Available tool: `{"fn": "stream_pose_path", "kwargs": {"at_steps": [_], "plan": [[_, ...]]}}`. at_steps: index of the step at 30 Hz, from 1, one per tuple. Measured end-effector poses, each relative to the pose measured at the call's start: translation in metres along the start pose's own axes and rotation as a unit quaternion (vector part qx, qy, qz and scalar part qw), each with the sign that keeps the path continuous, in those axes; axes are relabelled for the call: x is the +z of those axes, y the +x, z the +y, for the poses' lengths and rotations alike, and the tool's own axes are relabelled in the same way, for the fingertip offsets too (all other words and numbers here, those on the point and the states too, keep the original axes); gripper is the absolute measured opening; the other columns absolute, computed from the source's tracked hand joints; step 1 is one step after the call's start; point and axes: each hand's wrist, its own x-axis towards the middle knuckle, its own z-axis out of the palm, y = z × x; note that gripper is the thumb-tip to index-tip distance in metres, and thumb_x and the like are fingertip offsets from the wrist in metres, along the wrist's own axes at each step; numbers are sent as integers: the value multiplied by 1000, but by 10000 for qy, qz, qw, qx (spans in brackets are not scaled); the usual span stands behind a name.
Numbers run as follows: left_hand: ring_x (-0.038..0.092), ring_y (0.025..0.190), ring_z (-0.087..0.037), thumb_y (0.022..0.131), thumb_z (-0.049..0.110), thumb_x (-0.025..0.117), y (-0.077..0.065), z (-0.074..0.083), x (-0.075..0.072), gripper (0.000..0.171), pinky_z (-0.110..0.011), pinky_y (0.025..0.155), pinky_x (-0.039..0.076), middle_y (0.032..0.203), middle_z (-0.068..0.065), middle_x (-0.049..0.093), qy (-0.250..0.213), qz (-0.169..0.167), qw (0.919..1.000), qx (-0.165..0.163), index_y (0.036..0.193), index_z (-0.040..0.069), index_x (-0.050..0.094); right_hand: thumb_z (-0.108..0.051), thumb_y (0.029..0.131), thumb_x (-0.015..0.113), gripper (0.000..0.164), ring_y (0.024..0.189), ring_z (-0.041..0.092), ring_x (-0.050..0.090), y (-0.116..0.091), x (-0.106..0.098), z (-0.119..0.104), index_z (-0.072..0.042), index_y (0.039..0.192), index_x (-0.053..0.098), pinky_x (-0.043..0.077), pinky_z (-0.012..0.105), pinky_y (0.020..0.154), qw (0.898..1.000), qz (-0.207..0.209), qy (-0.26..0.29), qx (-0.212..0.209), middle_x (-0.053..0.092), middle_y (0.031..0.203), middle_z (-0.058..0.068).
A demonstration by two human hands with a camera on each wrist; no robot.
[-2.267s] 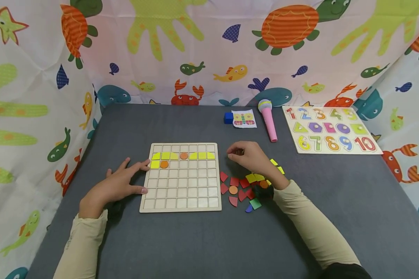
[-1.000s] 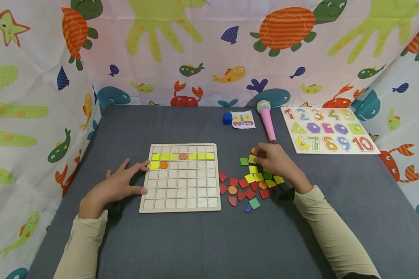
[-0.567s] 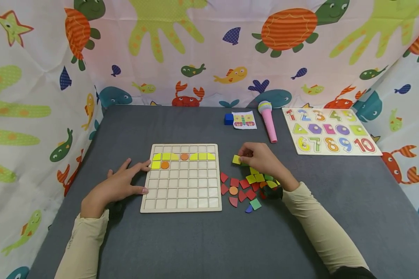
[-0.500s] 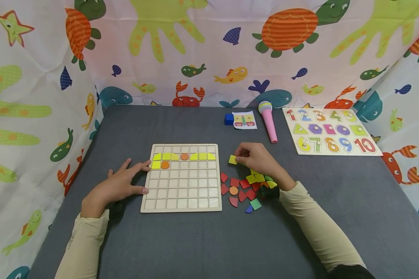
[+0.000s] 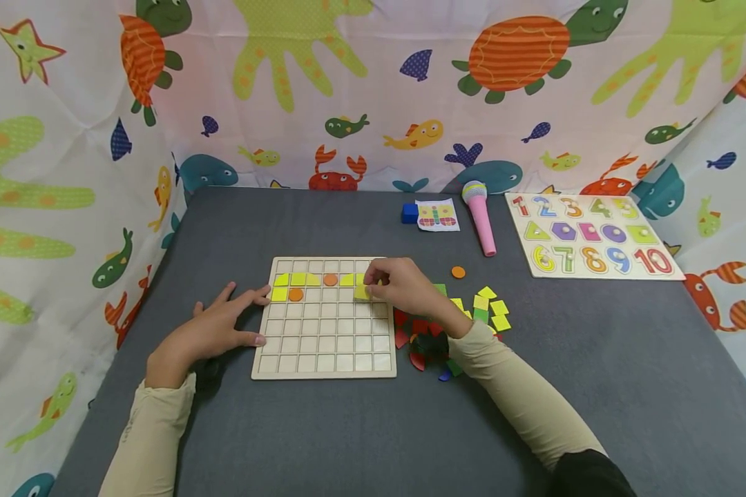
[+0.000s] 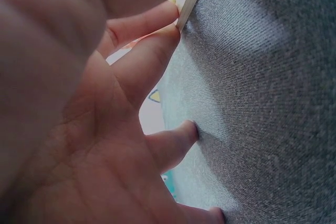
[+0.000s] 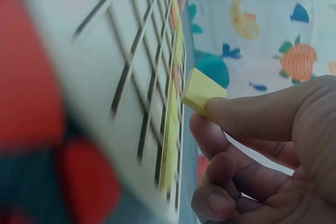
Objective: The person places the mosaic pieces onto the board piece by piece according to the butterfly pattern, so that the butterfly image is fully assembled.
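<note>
A pale wooden grid board (image 5: 323, 345) lies on the grey table. Yellow tiles and an orange disc (image 5: 330, 279) fill much of its second row; a yellow square (image 5: 279, 294) and another orange disc (image 5: 295, 295) sit in the row below. My right hand (image 5: 404, 283) pinches a yellow square tile (image 7: 202, 90) between thumb and finger, over the board's upper right part. In the right wrist view the tile is held clear of the grid. My left hand (image 5: 208, 335) rests beside the board with fingers spread, its fingertips touching the left edge.
Loose yellow tiles (image 5: 499, 307), red pieces, green squares and a blue piece lie right of the board, partly under my right arm. An orange disc (image 5: 458, 272) lies apart. Behind are a blue cube (image 5: 409, 213), pattern card (image 5: 438, 215), pink toy microphone (image 5: 481, 221) and number puzzle (image 5: 590, 238).
My right hand picked a yellow square from the loose pieces and carried it left, over the board's right side. My left hand has stayed at the board's left edge.
</note>
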Motion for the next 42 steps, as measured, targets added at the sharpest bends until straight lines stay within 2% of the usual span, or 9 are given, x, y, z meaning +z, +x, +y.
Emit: {"fn": "stream_pose_path", "kwargs": {"at_steps": [7,15,20,25,30,33,37,42], "plan": [[-5,159,-55,90,35,88,2,-1,2,86,-90,106,-8,173,-23,26,-26,23,9999,97,162,18,45,-6,100,73,3,81,17,57,27,24,-18,-4,102,74,48,29,73,9996,-103,-104,-241,69,91,1],[-5,159,-56,89,36,89,1,-1,0,92,-90,106,-8,172,-25,27,60,-15,10000,-16,165,18,40,-2,98,73,4,80,19,60,51,50,-36,-3,101,76,48,27,73,9982,16,-416,-436,71,89,4],[-5,159,-56,89,38,88,2,-2,1,93,-90,106,-8,172,-25,27,89,-40,10000,-14,166,18,39,-1,98,74,4,80,18,61,57,61,-38,-4,97,77,49,29,76,9950,-58,-875,-482,72,87,3],[-3,159,-56,91,38,87,1,-1,1,92,-90,106,-6,172,-24,27,93,-18,10000,12,166,18,39,2,97,74,9,77,18,61,59,67,-37,-5,92,77,50,33,78,9903,53,-1149,-774,72,83,3],[-2,159,-56,91,37,87,1,0,0,92,-90,107,-5,172,-24,27,94,-12,10000,21,166,18,39,7,95,70,16,78,21,59,60,71,-35,-4,87,78,47,37,88,9778,264,-1659,-1251,71,81,4],[-2,159,-56,91,37,87,1,-1,0,93,-90,107,-5,172,-25,27,100,-4,9999,31,167,18,37,11,93,66,21,76,22,57,61,70,-35,-4,84,77,45,39,88,9731,292,-1804,-1400,68,78,5],[-3,159,-56,91,36,88,0,-1,1,92,-90,106,-6,172,-24,28,52,20,10000,53,166,18,38,11,93,65,20,77,21,57,62,69,-35,-4,84,76,46,38,89,9753,154,-1750,-1339,69,79,5],[-4,159,-56,91,36,88,0,-3,1,89,-90,106,-7,172,-24,27,-13,8,10000,36,165,18,41,1,98,71,12,81,17,62,60,62,-35,-5,93,80,51,32,83,9882,-50,-1300,-812,74,87,3]]}}
